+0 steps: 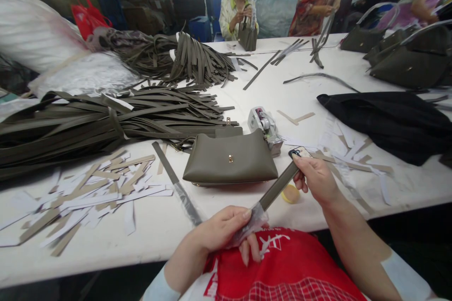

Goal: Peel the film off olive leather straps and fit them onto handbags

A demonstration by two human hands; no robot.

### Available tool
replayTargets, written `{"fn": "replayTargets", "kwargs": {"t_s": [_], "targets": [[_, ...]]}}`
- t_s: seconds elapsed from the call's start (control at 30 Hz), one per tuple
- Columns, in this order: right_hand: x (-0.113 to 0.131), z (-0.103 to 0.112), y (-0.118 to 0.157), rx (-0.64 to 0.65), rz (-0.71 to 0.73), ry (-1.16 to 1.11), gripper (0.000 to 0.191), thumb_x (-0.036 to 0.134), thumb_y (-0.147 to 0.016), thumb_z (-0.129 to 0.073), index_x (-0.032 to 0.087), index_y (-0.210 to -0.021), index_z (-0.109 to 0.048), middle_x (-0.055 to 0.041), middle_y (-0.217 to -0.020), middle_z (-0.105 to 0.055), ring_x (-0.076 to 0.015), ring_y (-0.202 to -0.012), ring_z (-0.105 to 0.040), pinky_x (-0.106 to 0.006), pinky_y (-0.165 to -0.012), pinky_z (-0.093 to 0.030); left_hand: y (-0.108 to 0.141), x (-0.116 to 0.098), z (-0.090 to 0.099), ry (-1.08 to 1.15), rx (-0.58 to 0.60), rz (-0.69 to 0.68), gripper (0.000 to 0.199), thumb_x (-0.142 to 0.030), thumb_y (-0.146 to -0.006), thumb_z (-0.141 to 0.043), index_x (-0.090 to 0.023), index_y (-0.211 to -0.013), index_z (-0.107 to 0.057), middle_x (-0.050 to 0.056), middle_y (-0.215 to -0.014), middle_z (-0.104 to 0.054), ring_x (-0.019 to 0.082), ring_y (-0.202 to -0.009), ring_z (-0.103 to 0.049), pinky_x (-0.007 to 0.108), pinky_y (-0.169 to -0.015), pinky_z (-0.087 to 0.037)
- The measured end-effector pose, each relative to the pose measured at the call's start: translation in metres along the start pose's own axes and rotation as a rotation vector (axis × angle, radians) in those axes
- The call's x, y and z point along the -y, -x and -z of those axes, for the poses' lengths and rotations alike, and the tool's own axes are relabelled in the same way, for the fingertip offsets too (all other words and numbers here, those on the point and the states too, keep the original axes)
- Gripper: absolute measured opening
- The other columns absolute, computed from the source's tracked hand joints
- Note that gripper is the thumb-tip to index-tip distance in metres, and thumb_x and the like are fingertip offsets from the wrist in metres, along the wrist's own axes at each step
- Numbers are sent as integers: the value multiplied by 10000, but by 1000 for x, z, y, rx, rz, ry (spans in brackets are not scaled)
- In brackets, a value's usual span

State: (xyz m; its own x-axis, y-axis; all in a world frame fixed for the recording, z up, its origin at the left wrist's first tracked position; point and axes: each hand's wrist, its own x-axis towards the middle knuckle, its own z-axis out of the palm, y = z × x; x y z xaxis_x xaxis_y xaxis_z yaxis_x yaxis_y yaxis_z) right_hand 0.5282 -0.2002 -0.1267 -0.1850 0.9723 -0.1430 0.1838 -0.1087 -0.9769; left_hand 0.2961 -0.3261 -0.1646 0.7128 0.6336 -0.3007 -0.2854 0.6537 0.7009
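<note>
An olive leather strap (278,185) is stretched between my two hands, sloping up to the right. My left hand (229,230) grips its lower part, where clear plastic wrap (254,221) covers it. At the upper end, the fingers of my right hand (315,176) pinch the strap's tip. An olive handbag (230,159) with a small gold clasp lies just beyond my hands. A partly wrapped strap end (176,182) runs along the table to the bag's left. Close to my right hand is a round yellow object (290,194), partly hidden.
A tape dispenser (264,127) stands behind the bag. Bundled olive straps (155,113) fill the left, with paper strips (116,183) in front. Black cloth (384,117) and more handbags (409,61) lie right. Across the white table (261,80), a person (240,14) handles a bag.
</note>
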Motion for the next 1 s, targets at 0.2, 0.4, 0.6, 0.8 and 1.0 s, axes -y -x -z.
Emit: {"fn": "replayTargets", "kwargs": {"t_s": [0.2, 0.4, 0.6, 0.8, 1.0], "targets": [[-1, -1, -1, 2, 6, 4, 612, 697, -744, -611, 142, -495, -551, -23, -358, -526, -66, -256, -414, -149, -253, -289, 0, 1, 0, -21, -12, -8, 584, -591, -918, -446, -88, -1187, -576, 118, -695, -725, 151, -489, -645, 196, -475, -427], [-1, -4, 0, 29, -21, 13, 623, 712, -740, -603, 140, -499, -555, -20, -360, -525, -60, -260, -409, -146, -265, -283, 0, 0, -2, -9, -56, -15, 579, -597, -907, -468, -94, -1162, -598, 108, -692, -728, 146, -473, -637, 199, -471, -427], [-7, -10, 3, 92, -58, 6, 625, 719, -744, -595, 145, -502, -551, -7, -355, -509, -61, -270, -416, -144, -274, -286, -1, 0, -1, -21, -84, -11, 612, -617, -901, -458, -92, -1184, -594, 121, -712, -734, 149, -475, -641, 199, -462, -421], [-18, -23, 13, 250, -105, 26, 644, 725, -797, -523, 140, -530, -554, -6, -359, -519, -44, -265, -387, -136, -293, -269, -1, -1, -1, -51, -85, -11, 598, -604, -912, -444, -107, -1211, -589, 115, -711, -734, 150, -487, -645, 197, -471, -433], [-15, -25, 18, 269, -114, -27, 628, 696, -818, -522, 133, -542, -571, -16, -370, -533, -54, -274, -399, -145, -298, -273, -1, -6, -4, -94, -88, -25, 571, -595, -915, -448, -104, -1156, -612, 111, -715, -731, 146, -484, -637, 199, -463, -419]]}}
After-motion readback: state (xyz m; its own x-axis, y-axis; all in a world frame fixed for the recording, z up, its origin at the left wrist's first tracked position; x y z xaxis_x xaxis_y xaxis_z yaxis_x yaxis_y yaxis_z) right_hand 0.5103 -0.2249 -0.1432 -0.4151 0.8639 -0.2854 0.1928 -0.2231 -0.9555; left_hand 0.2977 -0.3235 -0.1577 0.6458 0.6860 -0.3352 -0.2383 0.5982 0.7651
